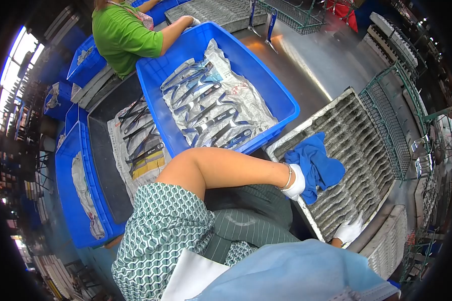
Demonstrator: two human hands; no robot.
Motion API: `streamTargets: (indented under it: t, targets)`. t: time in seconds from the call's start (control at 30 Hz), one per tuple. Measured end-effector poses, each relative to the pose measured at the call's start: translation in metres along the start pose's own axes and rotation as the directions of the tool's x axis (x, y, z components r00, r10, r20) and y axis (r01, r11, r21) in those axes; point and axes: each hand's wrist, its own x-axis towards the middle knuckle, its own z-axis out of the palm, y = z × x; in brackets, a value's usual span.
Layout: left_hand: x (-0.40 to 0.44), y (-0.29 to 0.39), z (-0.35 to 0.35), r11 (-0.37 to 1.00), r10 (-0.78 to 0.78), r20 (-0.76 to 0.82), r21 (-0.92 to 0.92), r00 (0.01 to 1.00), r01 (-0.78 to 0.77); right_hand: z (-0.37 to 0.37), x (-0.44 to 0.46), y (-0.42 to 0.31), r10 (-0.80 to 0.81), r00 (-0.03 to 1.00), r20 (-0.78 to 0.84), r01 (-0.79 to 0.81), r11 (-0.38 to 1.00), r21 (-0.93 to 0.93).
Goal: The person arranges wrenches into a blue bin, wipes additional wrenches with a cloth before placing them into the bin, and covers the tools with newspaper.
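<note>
White-gloved left hand (pixel 296 183) grips bunched blue cloth (pixel 316 163) on grey ridged tray (pixel 364 135); white-gloved right hand (pixel 348 231) lies unclenched at its edge, probably steadying it.

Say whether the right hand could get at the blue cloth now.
Probably yes. The right gloved hand is at the edge of the ribbed tray, and only bare ridges seem to lie between it and the blue cloth. The left gloved hand touches the cloth but leaves much uncovered.

Your left arm (pixel 231 169) is bent — left hand (pixel 296 183) at the tray (pixel 306 215)'s left edge, right hand (pixel 349 230) by its near corner — both gloved.
</note>
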Motion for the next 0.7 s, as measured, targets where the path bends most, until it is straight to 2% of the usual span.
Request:
streamTargets:
  t: [0.47, 0.7]
  targets:
    - [-0.001, 0.003, -0.002, 1.000, -0.020, 0.010, -0.007, 1.000, 0.020, -0.003, 0.000, -0.004, 0.009, 1.000, 0.009, -0.009, 1.000, -0.005]
    - [-0.001, -0.006, -0.008, 1.000, 0.003, -0.105, -0.014, 0.994, -0.004, 0.002, 0.004, 0.006, -0.061, 0.995, -0.075, 0.062, 0.998, 0.008]
